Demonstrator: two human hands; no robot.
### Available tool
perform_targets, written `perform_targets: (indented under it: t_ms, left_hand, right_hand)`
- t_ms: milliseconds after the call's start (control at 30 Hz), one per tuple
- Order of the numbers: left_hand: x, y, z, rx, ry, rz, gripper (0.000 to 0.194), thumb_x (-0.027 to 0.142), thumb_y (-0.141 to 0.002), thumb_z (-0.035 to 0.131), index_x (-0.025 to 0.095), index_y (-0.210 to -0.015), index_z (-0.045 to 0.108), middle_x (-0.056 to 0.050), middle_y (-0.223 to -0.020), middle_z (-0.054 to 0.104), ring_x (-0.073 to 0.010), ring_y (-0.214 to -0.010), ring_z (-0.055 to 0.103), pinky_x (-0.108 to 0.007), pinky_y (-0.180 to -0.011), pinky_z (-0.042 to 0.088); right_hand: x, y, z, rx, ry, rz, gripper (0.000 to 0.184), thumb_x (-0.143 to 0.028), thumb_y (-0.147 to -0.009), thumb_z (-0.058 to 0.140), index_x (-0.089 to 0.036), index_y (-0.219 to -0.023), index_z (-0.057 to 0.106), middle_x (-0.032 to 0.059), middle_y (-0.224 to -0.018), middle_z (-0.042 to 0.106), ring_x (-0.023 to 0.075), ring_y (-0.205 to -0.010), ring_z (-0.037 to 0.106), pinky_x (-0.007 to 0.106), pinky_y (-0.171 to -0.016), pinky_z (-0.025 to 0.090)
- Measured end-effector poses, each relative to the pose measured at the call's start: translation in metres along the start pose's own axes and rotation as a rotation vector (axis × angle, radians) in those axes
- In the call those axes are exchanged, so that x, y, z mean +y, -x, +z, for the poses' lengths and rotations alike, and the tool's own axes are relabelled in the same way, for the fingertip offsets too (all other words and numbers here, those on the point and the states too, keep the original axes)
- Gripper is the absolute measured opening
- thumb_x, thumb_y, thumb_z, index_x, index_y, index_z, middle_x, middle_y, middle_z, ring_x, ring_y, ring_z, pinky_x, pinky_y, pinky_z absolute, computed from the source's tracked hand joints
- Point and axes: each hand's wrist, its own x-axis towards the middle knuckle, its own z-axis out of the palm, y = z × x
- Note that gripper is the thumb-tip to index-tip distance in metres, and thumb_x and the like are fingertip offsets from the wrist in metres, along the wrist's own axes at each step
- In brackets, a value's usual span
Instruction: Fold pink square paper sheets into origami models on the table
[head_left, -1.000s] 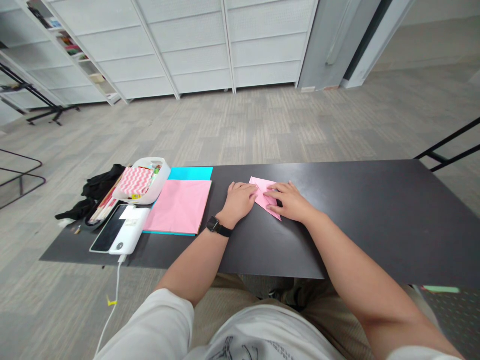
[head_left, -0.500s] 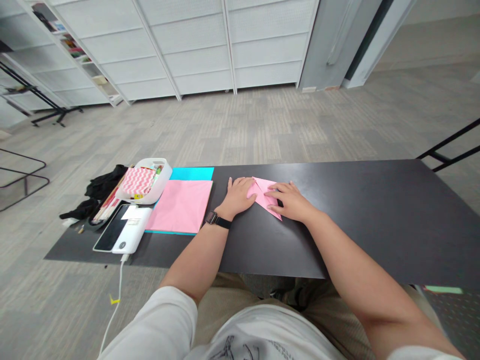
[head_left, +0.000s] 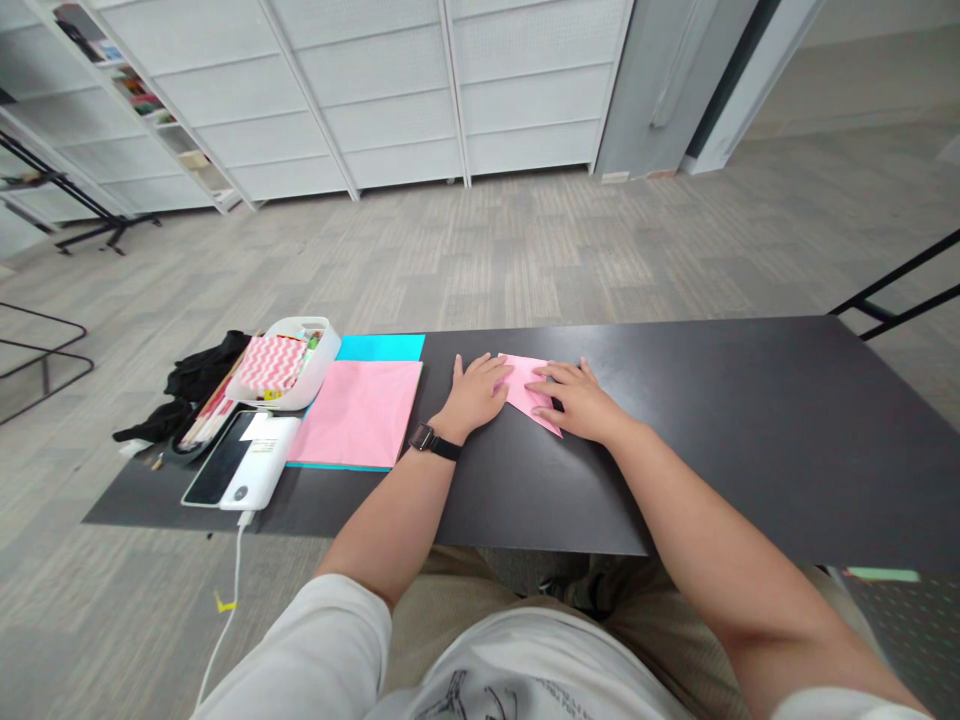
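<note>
A small folded piece of pink paper (head_left: 524,378) lies on the dark table (head_left: 712,430) in front of me, one pointed corner towards my body. My left hand (head_left: 478,392) rests flat on its left edge, fingers stretched out, a black watch on the wrist. From the right, my right hand (head_left: 576,398) lies over the paper with spread fingers, its fingertips on the surface. Both hands cover parts of the paper, so its whole outline is hidden.
Left of my hands, a stack of pink sheets (head_left: 360,410) lies over blue paper (head_left: 382,347). Beyond it are a white basket (head_left: 324,362), a phone (head_left: 221,462), a white power bank (head_left: 261,465) with a cable, and a black cloth (head_left: 204,368).
The raised flap on the folded pink paper now lies flatter, with its fold line no longer showing. Both hands stay in nearly the same place.
</note>
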Motion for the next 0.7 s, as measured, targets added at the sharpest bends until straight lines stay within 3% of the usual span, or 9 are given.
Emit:
perform_targets:
  t_ms: [233, 433, 700]
  left_hand:
    - [0.001, 0.005, -0.005, -0.049, -0.028, 0.011, 0.058, 0.054, -0.104, 0.056, 0.035, -0.158, 0.051, -0.006, -0.174, 0.039, -0.0351, -0.164, 0.03, -0.078, -0.13, 0.002]
    - [0.002, 0.006, -0.004, -0.081, -0.023, 0.006, 0.071, 0.063, -0.099, 0.061, 0.033, -0.161, 0.047, -0.006, -0.177, 0.034, -0.0361, -0.166, 0.025, -0.078, -0.129, -0.003]
    - [0.007, 0.007, -0.006, -0.088, 0.006, -0.009, 0.077, 0.065, -0.095, 0.063, 0.031, -0.162, 0.046, -0.008, -0.178, 0.031, -0.04, -0.166, 0.022, -0.077, -0.129, -0.006]
  right_hand:
    - [0.003, -0.002, 0.003, -0.012, 0.017, 0.01, 0.042, -0.044, -0.1, 0.068, -0.039, -0.141, 0.07, 0.0076, -0.158, 0.059, 0.0394, -0.151, 0.045, 0.081, -0.123, 0.02]
    - [0.006, 0.001, -0.001, -0.03, 0.032, 0.007, 0.049, -0.046, -0.095, 0.074, -0.04, -0.144, 0.069, 0.0082, -0.161, 0.055, 0.0409, -0.153, 0.043, 0.081, -0.124, 0.022]
    - [0.011, 0.007, -0.006, -0.108, 0.05, 0.051, 0.065, -0.05, -0.087, 0.083, -0.04, -0.149, 0.065, 0.01, -0.171, 0.042, 0.0455, -0.161, 0.029, 0.082, -0.125, 0.014]
